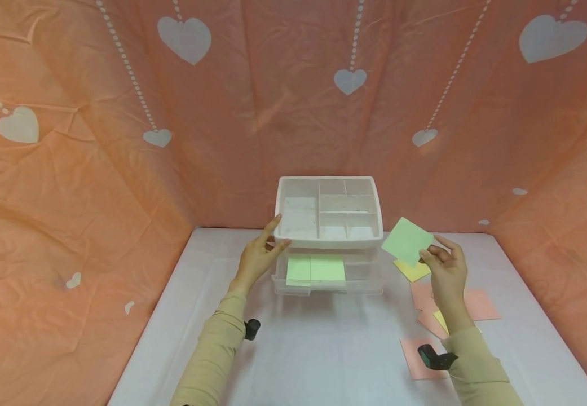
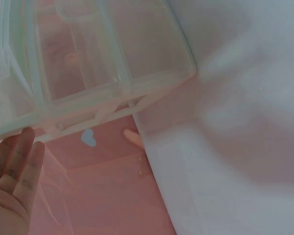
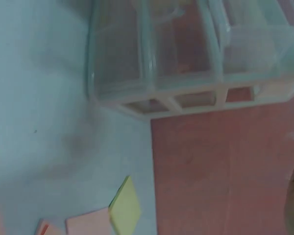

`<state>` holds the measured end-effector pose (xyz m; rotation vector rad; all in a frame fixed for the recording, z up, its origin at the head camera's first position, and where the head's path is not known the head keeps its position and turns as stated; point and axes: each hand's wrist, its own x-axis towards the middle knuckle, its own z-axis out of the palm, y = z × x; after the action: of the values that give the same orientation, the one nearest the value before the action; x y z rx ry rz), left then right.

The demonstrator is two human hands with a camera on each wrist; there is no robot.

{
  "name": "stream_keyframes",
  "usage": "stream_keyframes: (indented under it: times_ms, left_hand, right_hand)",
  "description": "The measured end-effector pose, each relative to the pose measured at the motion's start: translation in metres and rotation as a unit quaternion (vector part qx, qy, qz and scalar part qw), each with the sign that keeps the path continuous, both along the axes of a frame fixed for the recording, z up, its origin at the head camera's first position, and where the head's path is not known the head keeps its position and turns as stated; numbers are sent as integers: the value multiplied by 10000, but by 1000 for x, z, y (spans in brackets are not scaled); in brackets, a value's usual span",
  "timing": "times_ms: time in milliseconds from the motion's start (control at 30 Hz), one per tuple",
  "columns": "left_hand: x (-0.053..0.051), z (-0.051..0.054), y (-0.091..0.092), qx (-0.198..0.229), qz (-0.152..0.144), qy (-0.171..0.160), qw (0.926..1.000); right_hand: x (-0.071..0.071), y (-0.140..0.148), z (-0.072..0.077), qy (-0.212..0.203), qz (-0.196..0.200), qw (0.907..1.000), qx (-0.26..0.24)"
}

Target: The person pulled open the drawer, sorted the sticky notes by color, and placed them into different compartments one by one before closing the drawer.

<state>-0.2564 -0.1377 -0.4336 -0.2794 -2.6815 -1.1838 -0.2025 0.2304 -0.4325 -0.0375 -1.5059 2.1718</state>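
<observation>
My right hand (image 1: 448, 273) pinches a light green sticky note (image 1: 405, 239) by its lower right corner, to the right of a white plastic drawer organizer (image 1: 329, 244). My left hand (image 1: 257, 259) touches the organizer's left front corner, thumb at the front and index finger along the side. In the left wrist view its other fingers (image 2: 27, 181) stretch out fairly straight by the side. Below the divided top, a clear drawer (image 1: 361, 286) is pulled out, with two green sticky notes (image 1: 327, 268) lying side by side in it. The right wrist view catches only a sliver of the right hand.
Right of the organizer lie a yellow sticky note (image 1: 412, 272), several pink ones (image 1: 481, 304) and another yellow note (image 1: 440, 321). A further pink note (image 1: 415, 361) lies nearer the front. Orange cloth (image 1: 313, 129) with hearts stands behind the white table (image 1: 323, 349).
</observation>
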Motion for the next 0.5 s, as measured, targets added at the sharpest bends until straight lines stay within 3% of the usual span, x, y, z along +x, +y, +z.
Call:
stream_keyframes:
  times_ms: [233, 500]
  left_hand:
    - [-1, -1, 1, -25, 0, 76, 10000]
    - [0, -1, 1, -29, 37, 84, 10000]
  right_hand:
    - [-1, -19, 11, 918, 676, 9935, 63]
    - [-6, -37, 12, 912, 933, 9901, 518]
